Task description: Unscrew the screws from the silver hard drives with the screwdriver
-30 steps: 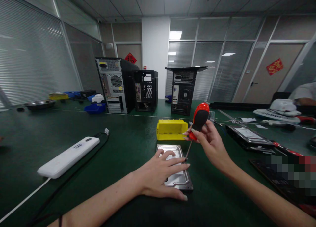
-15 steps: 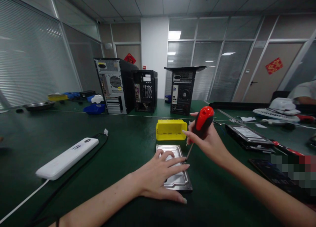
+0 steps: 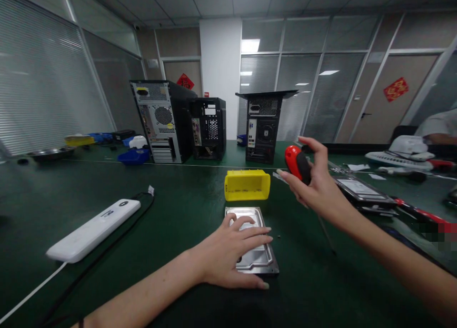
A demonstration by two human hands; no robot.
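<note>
A silver hard drive (image 3: 266, 261) lies flat on the green table. My left hand (image 3: 232, 252) rests across its top, fingers spread, covering much of its face. To the right and above the table, my right hand (image 3: 317, 187) is closed around a screwdriver (image 3: 298, 165) with a red and black handle. Its thin shaft shows below the hand, slanting down to the right, with the tip apart from the drive. A tiny object (image 3: 279, 236), too small to name for certain, lies just right of the drive. Behind the drive stands a yellow plastic bin (image 3: 247, 185).
Three black computer cases (image 3: 262, 128) stand at the back. A white power strip (image 3: 94, 230) with cables lies on the left. On the right are another hard drive (image 3: 360, 190), a red-handled tool (image 3: 421, 211) and a white cap (image 3: 409, 147). A blue bin (image 3: 134, 156) sits back left.
My right hand has lifted the screwdriver off the drive's edge and moved right, its tip now swung toward me. A tiny object shows beside the drive. My left hand stays on the drive.
</note>
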